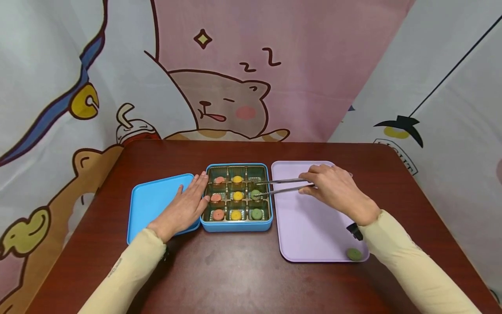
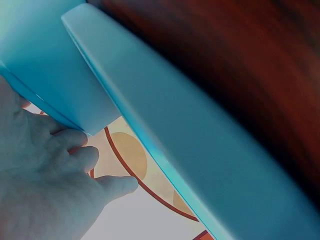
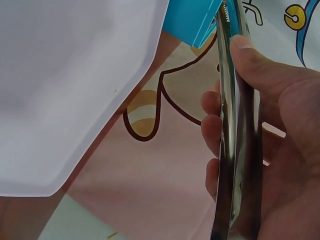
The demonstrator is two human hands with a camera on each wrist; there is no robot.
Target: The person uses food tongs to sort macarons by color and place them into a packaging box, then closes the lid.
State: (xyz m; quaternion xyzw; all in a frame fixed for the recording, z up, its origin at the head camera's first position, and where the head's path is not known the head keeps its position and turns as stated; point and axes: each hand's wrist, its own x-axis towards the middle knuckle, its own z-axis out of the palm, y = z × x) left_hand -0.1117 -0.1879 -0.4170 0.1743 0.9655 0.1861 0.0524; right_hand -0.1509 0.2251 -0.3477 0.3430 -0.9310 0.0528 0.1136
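Observation:
In the head view, a blue box (image 1: 236, 226) holds a gold insert with compartments in rows. Pink discs (image 1: 218, 214) lie in its left column, yellow discs (image 1: 236, 215) in the middle, green discs (image 1: 256, 213) on the right. My left hand (image 1: 181, 210) rests against the box's left wall, fingers straight. My right hand (image 1: 333, 187) grips metal tongs (image 1: 288, 189), also seen lengthwise as tongs (image 3: 227, 135) in the right wrist view. The tongs' tips are spread over the right column. One tip overlaps the middle green disc; the other is at the back-right compartment, where no disc shows.
A blue lid (image 1: 150, 205) lies left of the box, partly under my left forearm. A lilac tray (image 1: 310, 240) is at the right, with one green disc (image 1: 354, 254) at its near right corner. All stand on a dark red-brown table (image 1: 235, 279) before a cartoon-printed cloth.

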